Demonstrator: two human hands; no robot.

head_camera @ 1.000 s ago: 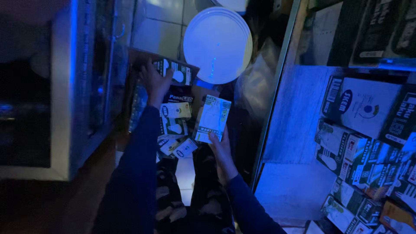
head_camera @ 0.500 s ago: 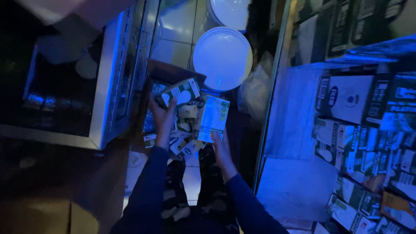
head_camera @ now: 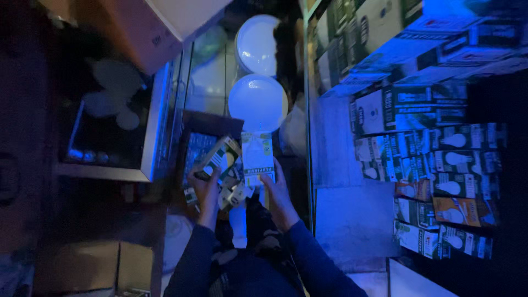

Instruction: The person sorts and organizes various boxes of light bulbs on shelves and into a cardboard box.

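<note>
The scene is dim and lit blue. My left hand (head_camera: 206, 190) grips a small bulb box (head_camera: 219, 158), tilted, above an open carton (head_camera: 193, 144) with more small boxes (head_camera: 234, 192) in it. My right hand (head_camera: 278, 192) holds a taller pale box (head_camera: 257, 157) upright beside it. Both sleeves are dark. The two held boxes sit close together, almost touching.
Two round white lamp discs (head_camera: 257, 102) lie beyond the carton. A shelf (head_camera: 352, 220) on the right carries stacked bulb boxes (head_camera: 440, 187). A glass counter (head_camera: 148, 137) stands on the left, and a cardboard box (head_camera: 82, 264) sits at lower left.
The view has tilted up and shifted, bringing a second disc and upper shelves into sight. My left hand with its small box has come nearer to the box in my right hand.
</note>
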